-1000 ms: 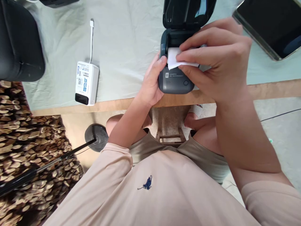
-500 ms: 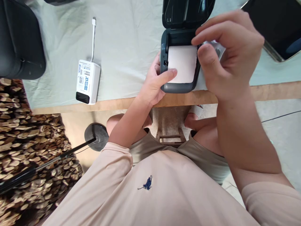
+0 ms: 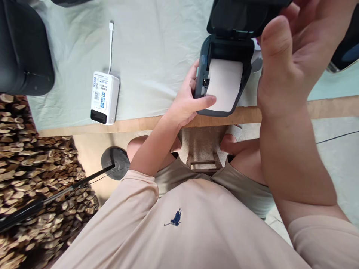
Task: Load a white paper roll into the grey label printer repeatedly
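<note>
A dark grey portable thermal printer (image 3: 202,71) is tilted above the table's front edge, its black lid (image 3: 232,18) swung up. Inside sits a white paper roll (image 3: 226,82). My left hand (image 3: 187,99) grips the printer's left side, with the thumb over the paper's lower left corner. At the lid's right edge, my right hand (image 3: 300,56) is closed about it; the thumb shows in front, while the fingertips are partly hidden. A small pale item (image 3: 255,56), mostly covered by my right hand, lies just right of the printer.
A white power bank (image 3: 102,97) with a short cable lies on the table cloth (image 3: 146,56), left of the printer. A black bag (image 3: 25,48) stands at far left. At the right, a dark tablet-like device (image 3: 346,48) is partly hidden. A stand base (image 3: 114,162) is on the floor.
My right hand has moved up and right from beside the paper roll to the lid. The printer has shifted slightly right and tilted, with my left hand still on it.
</note>
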`<control>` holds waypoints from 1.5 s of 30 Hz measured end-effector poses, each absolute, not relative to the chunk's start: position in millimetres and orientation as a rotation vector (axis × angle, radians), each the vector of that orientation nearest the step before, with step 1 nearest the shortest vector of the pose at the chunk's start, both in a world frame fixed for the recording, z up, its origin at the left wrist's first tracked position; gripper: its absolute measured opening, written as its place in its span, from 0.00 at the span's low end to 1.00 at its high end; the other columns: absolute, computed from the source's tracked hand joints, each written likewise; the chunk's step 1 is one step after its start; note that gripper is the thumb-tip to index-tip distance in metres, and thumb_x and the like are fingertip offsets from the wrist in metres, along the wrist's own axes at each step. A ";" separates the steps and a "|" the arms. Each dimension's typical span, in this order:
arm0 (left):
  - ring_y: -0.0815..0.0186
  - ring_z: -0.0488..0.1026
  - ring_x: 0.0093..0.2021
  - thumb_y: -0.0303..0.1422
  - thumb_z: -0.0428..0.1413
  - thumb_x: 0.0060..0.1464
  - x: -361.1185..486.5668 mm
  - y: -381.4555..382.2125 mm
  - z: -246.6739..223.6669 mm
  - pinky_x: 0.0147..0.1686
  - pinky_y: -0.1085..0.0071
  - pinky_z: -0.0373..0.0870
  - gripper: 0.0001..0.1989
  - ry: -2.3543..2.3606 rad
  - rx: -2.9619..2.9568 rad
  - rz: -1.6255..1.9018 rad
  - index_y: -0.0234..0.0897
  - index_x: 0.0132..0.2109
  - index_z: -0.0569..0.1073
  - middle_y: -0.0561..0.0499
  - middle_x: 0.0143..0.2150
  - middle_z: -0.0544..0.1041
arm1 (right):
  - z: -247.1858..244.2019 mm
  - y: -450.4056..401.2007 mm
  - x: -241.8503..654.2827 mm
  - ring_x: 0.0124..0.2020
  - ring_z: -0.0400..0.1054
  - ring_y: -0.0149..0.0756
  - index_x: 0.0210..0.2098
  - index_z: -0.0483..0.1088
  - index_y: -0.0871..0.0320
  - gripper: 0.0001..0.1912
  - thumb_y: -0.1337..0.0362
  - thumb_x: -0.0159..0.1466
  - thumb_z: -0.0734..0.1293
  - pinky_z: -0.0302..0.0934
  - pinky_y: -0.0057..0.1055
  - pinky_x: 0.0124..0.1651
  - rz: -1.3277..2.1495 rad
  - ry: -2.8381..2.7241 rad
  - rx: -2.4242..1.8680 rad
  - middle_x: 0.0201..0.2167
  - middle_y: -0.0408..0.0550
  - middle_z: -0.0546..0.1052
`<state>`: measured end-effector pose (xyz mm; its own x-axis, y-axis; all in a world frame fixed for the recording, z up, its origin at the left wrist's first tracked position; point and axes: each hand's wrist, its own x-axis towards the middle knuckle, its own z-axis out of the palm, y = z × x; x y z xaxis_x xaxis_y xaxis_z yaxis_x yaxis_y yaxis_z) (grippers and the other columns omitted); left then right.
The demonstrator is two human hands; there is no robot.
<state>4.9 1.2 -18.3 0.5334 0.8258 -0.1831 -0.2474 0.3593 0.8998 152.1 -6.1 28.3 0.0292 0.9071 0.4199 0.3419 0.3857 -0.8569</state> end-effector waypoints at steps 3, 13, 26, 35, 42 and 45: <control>0.71 0.69 0.35 0.25 0.55 0.35 5.0 1.0 -17.9 0.37 0.73 0.66 0.35 0.717 0.944 0.779 0.44 0.53 0.52 0.54 0.36 0.68 | 24.8 -7.4 152.4 0.41 0.56 0.18 0.43 0.58 0.64 0.18 0.60 0.56 0.52 0.57 0.18 0.44 0.408 -1.482 -1.307 0.40 0.45 0.60; 0.77 0.68 0.29 0.23 0.53 0.38 7.8 -2.0 -15.5 0.31 0.77 0.66 0.28 0.696 0.858 0.875 0.42 0.49 0.56 0.57 0.30 0.68 | 21.0 -16.4 159.4 0.48 0.54 0.24 0.36 0.63 0.64 0.16 0.67 0.47 0.60 0.54 0.24 0.53 0.391 -1.895 -1.292 0.44 0.48 0.59; 0.62 0.67 0.47 0.35 0.45 0.46 4.7 -1.3 -14.2 0.35 0.71 0.67 0.14 0.619 0.897 0.895 0.37 0.42 0.64 0.51 0.37 0.70 | 20.4 -17.2 153.3 0.48 0.55 0.25 0.44 0.57 0.55 0.25 0.57 0.47 0.61 0.56 0.28 0.52 0.508 -1.786 -1.213 0.44 0.43 0.60; 0.62 0.65 0.50 0.32 0.42 0.48 9.9 -6.5 -5.9 0.39 0.69 0.69 0.16 0.899 0.732 0.868 0.39 0.44 0.65 0.53 0.36 0.71 | 15.5 -16.1 155.7 0.50 0.53 0.25 0.45 0.54 0.59 0.25 0.61 0.48 0.61 0.56 0.25 0.49 0.652 -1.804 -1.151 0.45 0.44 0.58; 0.62 0.68 0.46 0.34 0.48 0.45 8.5 -2.2 -11.5 0.30 0.76 0.69 0.12 0.723 0.863 0.875 0.43 0.40 0.65 0.53 0.38 0.71 | 19.6 -19.9 154.6 0.49 0.52 0.24 0.46 0.47 0.56 0.24 0.58 0.51 0.58 0.58 0.19 0.36 0.708 -1.758 -1.143 0.46 0.47 0.52; 0.62 0.67 0.46 0.37 0.48 0.45 10.9 -3.5 -10.5 0.28 0.75 0.68 0.13 0.657 0.853 0.925 0.44 0.41 0.65 0.52 0.37 0.71 | 17.0 -19.1 155.1 0.50 0.51 0.24 0.46 0.45 0.53 0.25 0.57 0.51 0.57 0.59 0.21 0.41 0.670 -1.787 -1.206 0.47 0.45 0.52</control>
<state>10.9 -3.5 -10.5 0.4576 0.8804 -0.1248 -0.4082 0.3326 0.8502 155.1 -19.1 17.0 -0.1679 0.9203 0.3533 0.4615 0.3900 -0.7968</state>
